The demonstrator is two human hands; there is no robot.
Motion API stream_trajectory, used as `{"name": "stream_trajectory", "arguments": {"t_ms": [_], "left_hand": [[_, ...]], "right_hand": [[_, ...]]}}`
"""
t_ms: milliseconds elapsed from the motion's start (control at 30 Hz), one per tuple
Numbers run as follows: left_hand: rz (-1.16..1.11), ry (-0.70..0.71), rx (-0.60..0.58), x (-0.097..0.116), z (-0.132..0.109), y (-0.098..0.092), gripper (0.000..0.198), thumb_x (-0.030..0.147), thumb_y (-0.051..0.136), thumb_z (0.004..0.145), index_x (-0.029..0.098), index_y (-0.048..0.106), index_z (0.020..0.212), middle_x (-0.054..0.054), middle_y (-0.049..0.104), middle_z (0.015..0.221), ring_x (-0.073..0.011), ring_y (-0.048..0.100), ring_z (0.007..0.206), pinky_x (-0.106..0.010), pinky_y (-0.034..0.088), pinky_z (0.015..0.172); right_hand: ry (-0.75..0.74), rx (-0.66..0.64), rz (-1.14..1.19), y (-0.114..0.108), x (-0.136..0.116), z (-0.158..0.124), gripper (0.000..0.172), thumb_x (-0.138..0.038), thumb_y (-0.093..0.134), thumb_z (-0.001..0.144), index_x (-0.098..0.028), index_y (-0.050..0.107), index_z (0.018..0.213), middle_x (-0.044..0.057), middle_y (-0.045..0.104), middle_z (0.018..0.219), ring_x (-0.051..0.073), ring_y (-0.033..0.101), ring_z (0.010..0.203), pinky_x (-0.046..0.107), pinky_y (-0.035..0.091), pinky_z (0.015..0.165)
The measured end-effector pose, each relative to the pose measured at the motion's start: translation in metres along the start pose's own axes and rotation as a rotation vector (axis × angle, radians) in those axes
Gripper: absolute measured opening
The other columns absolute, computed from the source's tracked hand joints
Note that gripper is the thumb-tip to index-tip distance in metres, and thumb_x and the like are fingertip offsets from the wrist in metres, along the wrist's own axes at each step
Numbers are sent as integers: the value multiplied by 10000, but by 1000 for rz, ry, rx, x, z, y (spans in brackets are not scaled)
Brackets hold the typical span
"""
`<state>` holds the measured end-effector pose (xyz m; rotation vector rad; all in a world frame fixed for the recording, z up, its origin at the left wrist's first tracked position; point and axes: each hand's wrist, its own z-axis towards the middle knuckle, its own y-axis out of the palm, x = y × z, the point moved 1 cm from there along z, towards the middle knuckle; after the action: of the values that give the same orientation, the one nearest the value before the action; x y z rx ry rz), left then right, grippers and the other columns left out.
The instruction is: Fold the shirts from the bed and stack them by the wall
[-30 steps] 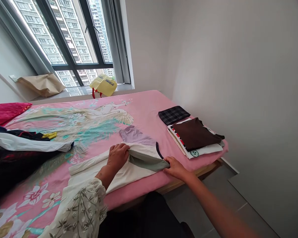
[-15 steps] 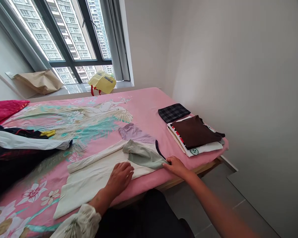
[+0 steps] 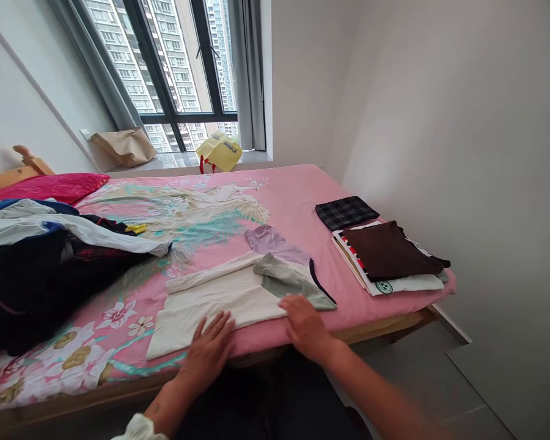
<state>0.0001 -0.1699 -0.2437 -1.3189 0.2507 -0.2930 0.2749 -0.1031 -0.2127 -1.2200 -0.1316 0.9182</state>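
Observation:
A cream shirt [image 3: 211,296] lies partly folded along the bed's near edge. Its grey-green sleeve [image 3: 286,280] is turned in over the body, and a lilac sleeve [image 3: 279,242] sticks out at the far side beside the dark neckline. My left hand [image 3: 211,345] rests with spread fingers at the shirt's near edge. On the near edge by the grey-green sleeve is my right hand [image 3: 305,324], its fingers bent; whether they pinch any cloth is hidden.
A heap of dark and white clothes [image 3: 41,275] lies on the left. Folded clothes [image 3: 389,253] and a checked black cloth [image 3: 346,212] lie on the right. A yellow bag [image 3: 220,151] and a brown paper bag [image 3: 126,146] stand by the window.
The view has turned left. My right hand has let go of the neckline corner and moved left along the shirt. My left hand has moved back toward the near edge, its fingers more spread.

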Motion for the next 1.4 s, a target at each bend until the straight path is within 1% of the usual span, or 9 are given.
{"name": "stream_trajectory", "arguments": {"t_ms": [100, 167, 333, 433, 667, 800, 967, 1133, 1400], "left_hand": [[-69, 17, -57, 30, 27, 4, 486, 353, 342, 928, 261, 349, 1405, -47, 368, 1467, -213, 300, 1365, -475, 131, 1135], [-98, -41, -123, 29, 26, 9, 525, 423, 340, 919, 296, 294, 1427, -26, 329, 1486, -217, 269, 1378, -485, 107, 1138], [-8, -508, -264, -45, -30, -1, 629, 512, 324, 886, 230, 255, 1445, -59, 203, 1527, -259, 151, 1411, -575, 34, 1106], [51, -648, -278, -75, -53, -15, 620, 474, 309, 892, 173, 285, 1434, -95, 228, 1517, -270, 157, 1409, -611, -51, 1081], [-7, -498, -252, -63, -23, -13, 586, 482, 325, 887, 239, 322, 1420, -59, 229, 1522, -254, 166, 1408, -584, -46, 1094], [10, -587, -168, -84, -23, -9, 666, 541, 336, 861, 148, 349, 1399, -152, 286, 1494, -326, 210, 1386, -655, 46, 1057], [64, -252, 83, -106, -70, -6, 452, 389, 472, 803, 272, 534, 1235, -69, 521, 1348, -278, 430, 1271, -524, 194, 1101], [139, -241, 118, -116, -100, -4, 324, 249, 432, 805, 289, 630, 1059, -40, 655, 1156, -249, 592, 1061, -457, 363, 994], [164, -339, -77, -109, -62, -28, 419, 119, 375, 805, 258, 631, 1106, -43, 639, 1202, -231, 573, 1092, -409, 384, 951]], "right_hand": [[-108, -163, -50, 38, -36, 9, 502, -326, 364, 922, -148, 364, 1391, 95, 400, 1432, 241, 295, 1347, 484, 202, 1119], [-47, -273, -99, 50, -31, 5, 591, -445, 352, 923, -120, 324, 1416, 110, 320, 1473, 258, 258, 1366, 500, 194, 1118], [197, -370, -295, 42, 31, -23, 716, -532, 362, 882, -88, 273, 1437, 121, 188, 1509, 274, 173, 1395, 505, 110, 1132], [261, -381, -335, 38, 37, -25, 713, -537, 332, 880, -102, 271, 1441, 113, 195, 1510, 272, 153, 1400, 513, 67, 1130], [64, -398, -216, 44, -14, -2, 657, -520, 295, 904, -163, 249, 1454, 78, 207, 1516, 242, 145, 1404, 484, 70, 1133], [181, -215, -245, 31, 18, -15, 583, -402, 394, 879, -122, 371, 1391, 130, 338, 1462, 273, 243, 1369, 512, 187, 1105], [209, 181, -334, -4, 75, -61, 449, -123, 409, 775, -141, 543, 1203, 137, 441, 1355, 268, 304, 1325, 467, 289, 1077], [70, 90, -347, -16, 100, -70, 419, -63, 377, 805, -189, 598, 1138, 94, 510, 1283, 227, 394, 1245, 415, 327, 1053], [-60, -75, -445, -20, 115, -28, 399, -68, 410, 850, -241, 645, 1122, 78, 601, 1194, 244, 454, 1157, 427, 289, 1014]]}}
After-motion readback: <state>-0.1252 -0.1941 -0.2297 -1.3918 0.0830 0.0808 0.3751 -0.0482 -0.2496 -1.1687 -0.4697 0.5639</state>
